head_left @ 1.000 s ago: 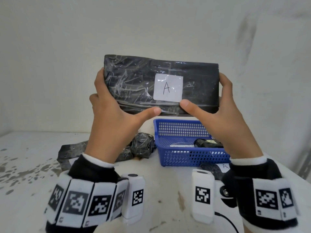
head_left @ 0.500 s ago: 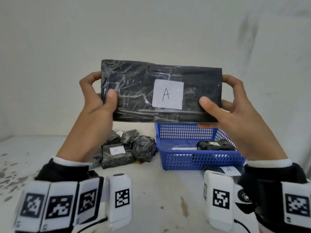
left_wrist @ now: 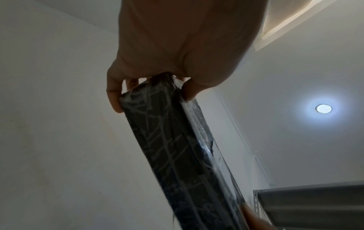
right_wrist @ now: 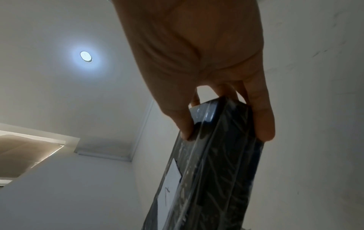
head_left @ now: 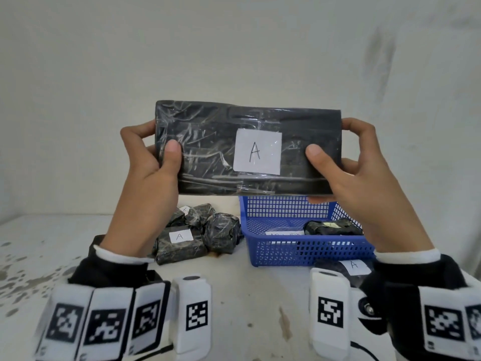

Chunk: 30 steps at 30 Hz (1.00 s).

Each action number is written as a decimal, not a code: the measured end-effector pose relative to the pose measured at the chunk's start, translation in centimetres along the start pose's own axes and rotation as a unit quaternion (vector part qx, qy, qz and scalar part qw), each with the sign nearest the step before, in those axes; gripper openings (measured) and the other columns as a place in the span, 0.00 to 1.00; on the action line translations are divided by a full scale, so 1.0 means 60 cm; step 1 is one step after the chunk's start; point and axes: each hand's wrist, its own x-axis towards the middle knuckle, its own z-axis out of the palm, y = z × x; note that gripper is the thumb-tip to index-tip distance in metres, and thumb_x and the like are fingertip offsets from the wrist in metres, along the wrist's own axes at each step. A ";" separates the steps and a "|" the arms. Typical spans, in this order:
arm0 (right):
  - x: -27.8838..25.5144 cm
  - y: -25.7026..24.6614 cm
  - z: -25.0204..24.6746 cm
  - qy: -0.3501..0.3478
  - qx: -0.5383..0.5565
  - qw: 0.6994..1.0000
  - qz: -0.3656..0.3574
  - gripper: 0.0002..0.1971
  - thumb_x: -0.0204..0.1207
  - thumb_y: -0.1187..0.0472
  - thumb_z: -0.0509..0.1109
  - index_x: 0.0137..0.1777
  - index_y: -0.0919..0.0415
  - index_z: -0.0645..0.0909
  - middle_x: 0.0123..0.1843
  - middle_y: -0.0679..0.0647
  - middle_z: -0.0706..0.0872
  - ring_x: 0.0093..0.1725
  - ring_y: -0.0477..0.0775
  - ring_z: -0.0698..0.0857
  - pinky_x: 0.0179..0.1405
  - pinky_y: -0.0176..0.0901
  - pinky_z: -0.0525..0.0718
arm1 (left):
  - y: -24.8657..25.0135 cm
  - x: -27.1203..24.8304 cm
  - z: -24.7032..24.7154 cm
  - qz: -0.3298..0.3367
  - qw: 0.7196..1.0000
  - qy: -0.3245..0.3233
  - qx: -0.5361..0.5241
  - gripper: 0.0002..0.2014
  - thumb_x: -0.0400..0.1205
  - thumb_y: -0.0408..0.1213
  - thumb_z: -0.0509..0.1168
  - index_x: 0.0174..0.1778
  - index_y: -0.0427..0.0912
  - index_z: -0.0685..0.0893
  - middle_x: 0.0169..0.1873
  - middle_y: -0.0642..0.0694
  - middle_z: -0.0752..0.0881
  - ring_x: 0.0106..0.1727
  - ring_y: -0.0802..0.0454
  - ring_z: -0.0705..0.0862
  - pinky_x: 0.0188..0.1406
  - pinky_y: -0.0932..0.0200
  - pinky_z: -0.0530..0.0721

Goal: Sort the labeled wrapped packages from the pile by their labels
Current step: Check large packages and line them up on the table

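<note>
A long flat black wrapped package [head_left: 208, 149] with a white label "A" [head_left: 257, 151] is held upright in the air before the wall. My left hand [head_left: 153, 162] grips its left end, thumb on the front, fingers behind. My right hand [head_left: 346, 162] grips the right end the same way. The left wrist view shows the package [left_wrist: 177, 147] from below with the left hand [left_wrist: 153, 91] pinching its end; in the right wrist view the package [right_wrist: 216, 171] is pinched by the right hand [right_wrist: 226, 121]. A pile of black wrapped packages [head_left: 197, 235] lies on the table below.
A blue mesh basket [head_left: 307, 251] stands right of the pile with a wrapped package [head_left: 330, 227] inside. Another package labeled "A" [head_left: 351, 267] lies in front of the basket, partly hidden by my right wrist. The white table [head_left: 247, 295] is stained at the left.
The package has been turned more face-on and brought closer. Both hands slid out to its ends, thumbs moving from the bottom edge to the front face. The pile came into view.
</note>
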 end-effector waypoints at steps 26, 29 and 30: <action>-0.022 -0.014 0.040 0.057 -0.084 0.994 -0.041 0.52 0.55 0.33 0.83 0.78 0.38 0.60 0.59 0.29 0.78 0.55 0.32 0.80 0.46 0.22 0.74 | 0.000 -0.030 0.052 0.034 0.993 0.066 0.095 0.42 0.64 0.51 0.81 0.57 0.46 0.55 0.51 0.60 0.72 0.43 0.80 0.78 0.39 0.87 0.72; -0.023 -0.016 0.042 0.063 -0.081 0.994 -0.036 0.48 0.56 0.32 0.81 0.75 0.37 0.61 0.55 0.28 0.77 0.52 0.29 0.79 0.43 0.21 0.73 | 0.000 -0.032 0.054 0.032 0.992 0.077 0.092 0.44 0.65 0.55 0.79 0.66 0.46 0.58 0.59 0.54 0.77 0.49 0.74 0.81 0.48 0.78 0.75; -0.023 -0.017 0.043 0.065 -0.084 0.994 -0.035 0.47 0.57 0.32 0.81 0.74 0.37 0.62 0.55 0.28 0.77 0.51 0.29 0.79 0.42 0.22 0.73 | 0.001 -0.032 0.053 0.033 0.991 0.080 0.098 0.45 0.65 0.57 0.78 0.70 0.46 0.59 0.64 0.53 0.76 0.53 0.68 0.80 0.53 0.71 0.75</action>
